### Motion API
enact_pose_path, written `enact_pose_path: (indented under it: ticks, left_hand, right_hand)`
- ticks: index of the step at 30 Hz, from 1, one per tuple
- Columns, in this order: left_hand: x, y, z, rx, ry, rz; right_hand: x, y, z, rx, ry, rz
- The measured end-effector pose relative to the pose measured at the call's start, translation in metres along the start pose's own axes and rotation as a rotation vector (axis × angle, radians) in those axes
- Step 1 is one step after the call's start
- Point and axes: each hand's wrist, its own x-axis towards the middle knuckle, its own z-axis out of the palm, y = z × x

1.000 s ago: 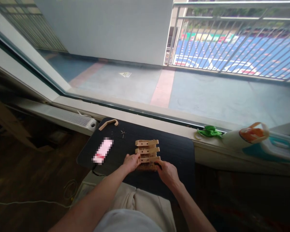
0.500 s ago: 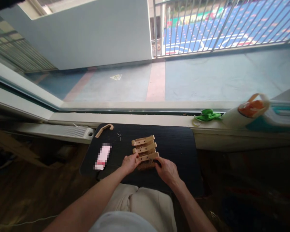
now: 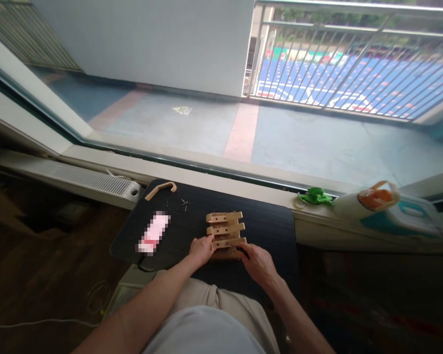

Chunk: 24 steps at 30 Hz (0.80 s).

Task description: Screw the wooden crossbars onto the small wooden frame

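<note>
A small wooden assembly (image 3: 225, 229) of stacked slats with holes sits on a black lap table (image 3: 273, 231). My left hand (image 3: 200, 250) grips its near left corner, fingers curled on the wood. My right hand (image 3: 257, 262) is closed at the near right corner, and a thin dark tool (image 3: 244, 252) shows between its fingers against the wood. A curved wooden piece (image 3: 160, 189) lies at the table's far left corner, with a few small screws (image 3: 185, 202) nearby.
A pink and white blurred object (image 3: 153, 238) lies on the table's left side. A windowsill behind carries a green thing (image 3: 313, 196) and a white jug with an orange cap (image 3: 387, 206). A radiator vent (image 3: 96, 181) runs along at left. My legs are under the table.
Only the camera swung; my hands stay on the wooden assembly in the same grip.
</note>
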Motion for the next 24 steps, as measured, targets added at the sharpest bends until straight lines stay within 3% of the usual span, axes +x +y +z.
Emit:
enact_pose_path:
  ticks: [24]
  left_hand:
    - [-0.002,0.000,-0.002,-0.033,-0.011,0.018]
  right_hand:
    - [0.022,-0.026,-0.014,-0.120,-0.150,-0.056]
